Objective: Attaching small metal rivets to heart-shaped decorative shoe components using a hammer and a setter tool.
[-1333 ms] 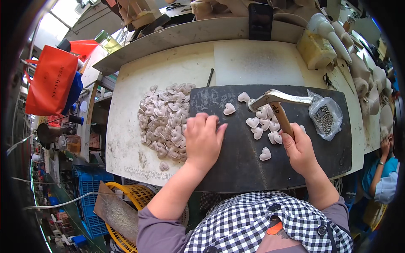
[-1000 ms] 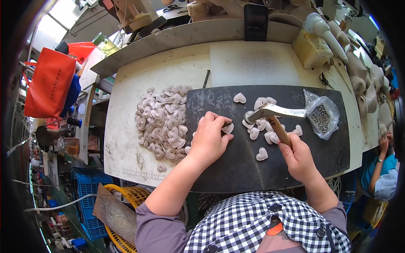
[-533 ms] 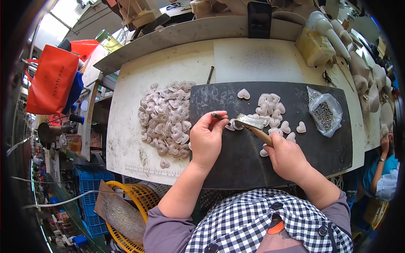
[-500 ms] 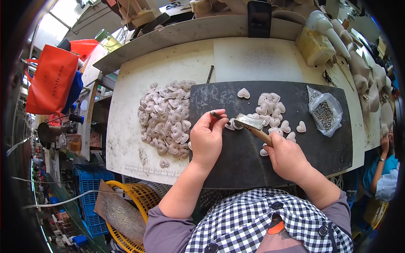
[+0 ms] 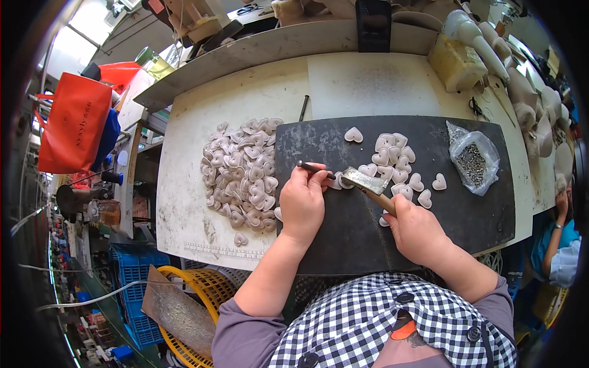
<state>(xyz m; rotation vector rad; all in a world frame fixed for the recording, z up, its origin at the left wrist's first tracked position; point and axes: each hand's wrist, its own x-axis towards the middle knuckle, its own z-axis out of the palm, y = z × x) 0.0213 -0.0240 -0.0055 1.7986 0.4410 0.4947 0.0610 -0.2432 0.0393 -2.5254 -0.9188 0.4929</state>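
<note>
Over the black mat [image 5: 331, 245], my left hand [image 5: 302, 202] pinches a short dark metal punch [image 5: 308, 167] that slants down to the right. My right hand [image 5: 420, 230] grips the wooden handle of a hammer [image 5: 363, 181]; its metal head is over the mat, right of the punch. A pale heart-shaped piece [image 5: 334, 182] lies partly covered between punch tip and hammer head. More heart pieces [image 5: 392, 150] cluster beyond the hammer, with a single heart [image 5: 353, 135] farther off. Left of the mat spreads a large pile of hearts [image 5: 242, 172].
A clear plastic bag of small metal studs [image 5: 472, 161] sits at the mat's right. Beyond it stands a yellowish block [image 5: 457, 64]. A dark rod [image 5: 304, 108] lies past the mat, and a dark phone [image 5: 373, 26] leans on the rear ledge. Yellow basket [image 5: 211, 288] stands below left.
The punch in my left hand has tipped flatter, its tip now nearer the hammer head. The hammer has barely moved, and the view has shifted slightly.
</note>
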